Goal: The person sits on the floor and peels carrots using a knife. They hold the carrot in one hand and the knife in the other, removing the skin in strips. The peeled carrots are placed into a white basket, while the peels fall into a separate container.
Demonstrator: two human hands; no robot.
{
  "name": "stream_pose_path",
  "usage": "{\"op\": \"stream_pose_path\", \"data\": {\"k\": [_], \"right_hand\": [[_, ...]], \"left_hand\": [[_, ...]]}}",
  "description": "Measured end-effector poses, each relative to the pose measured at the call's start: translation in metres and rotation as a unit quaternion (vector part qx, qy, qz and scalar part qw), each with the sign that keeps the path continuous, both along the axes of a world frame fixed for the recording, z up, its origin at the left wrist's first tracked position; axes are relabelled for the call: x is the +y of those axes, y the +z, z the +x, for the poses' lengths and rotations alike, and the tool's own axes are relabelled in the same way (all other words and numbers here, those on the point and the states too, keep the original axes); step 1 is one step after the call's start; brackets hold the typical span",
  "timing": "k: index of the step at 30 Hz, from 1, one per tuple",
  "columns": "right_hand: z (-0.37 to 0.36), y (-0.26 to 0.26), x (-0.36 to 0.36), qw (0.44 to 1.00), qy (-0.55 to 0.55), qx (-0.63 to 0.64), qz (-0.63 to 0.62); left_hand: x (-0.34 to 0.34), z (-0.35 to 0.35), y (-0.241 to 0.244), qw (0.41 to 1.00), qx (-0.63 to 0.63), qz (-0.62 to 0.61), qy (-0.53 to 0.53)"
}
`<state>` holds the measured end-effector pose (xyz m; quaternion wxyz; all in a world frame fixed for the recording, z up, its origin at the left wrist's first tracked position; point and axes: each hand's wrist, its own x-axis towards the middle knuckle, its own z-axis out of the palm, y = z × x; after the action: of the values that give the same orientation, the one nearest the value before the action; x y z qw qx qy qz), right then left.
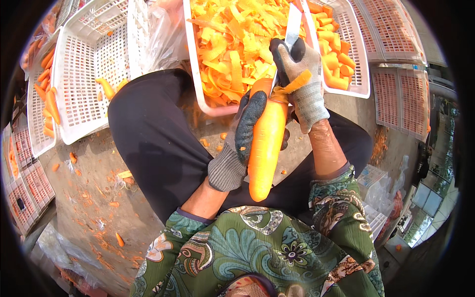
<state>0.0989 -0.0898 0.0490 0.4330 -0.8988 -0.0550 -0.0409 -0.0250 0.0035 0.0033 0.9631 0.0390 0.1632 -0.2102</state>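
A large carrot [268, 148] slants over my lap, its narrow tip pointing toward my body. My left hand [249, 128], in a grey glove with dark-coated fingers, is wrapped around it. In my gloved right hand [298, 63] is a metal peeler [293, 23], whose flat pale end sticks out past my thumb. Its working end meets the carrot near the thick end. A curled strip of peel [299, 80] hangs there against my right glove. Just beyond both hands stands a white plastic crate [193, 63] heaped with carrot peelings [232, 41].
At the right, a plastic basket [365, 80] holds peeled carrot pieces [336, 55]. A perforated white basket [79, 115] at the left contains a few yellowish pieces. Whole carrots [50, 100] lie beside it. Scraps litter the concrete floor [92, 185]. Stacked crates [400, 96] stand far right.
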Motion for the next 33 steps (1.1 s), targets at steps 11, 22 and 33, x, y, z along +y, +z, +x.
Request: {"op": "stream_pose_path", "data": {"k": [11,22,33], "right_hand": [[0.005,-0.039,-0.050,0.963,-0.033,0.034,0.264],[-0.042,-0.034,-0.053,0.980,0.075,-0.058,0.177],[-0.126,0.009,-0.020,0.979,-0.060,0.055,0.186]], "left_hand": [[0.010,0.004,0.032,0.987,-0.019,0.151,0.042],[-0.014,0.013,0.040,1.000,0.016,0.010,0.012],[-0.026,0.007,-0.009,0.993,0.044,-0.009,0.105]]}}
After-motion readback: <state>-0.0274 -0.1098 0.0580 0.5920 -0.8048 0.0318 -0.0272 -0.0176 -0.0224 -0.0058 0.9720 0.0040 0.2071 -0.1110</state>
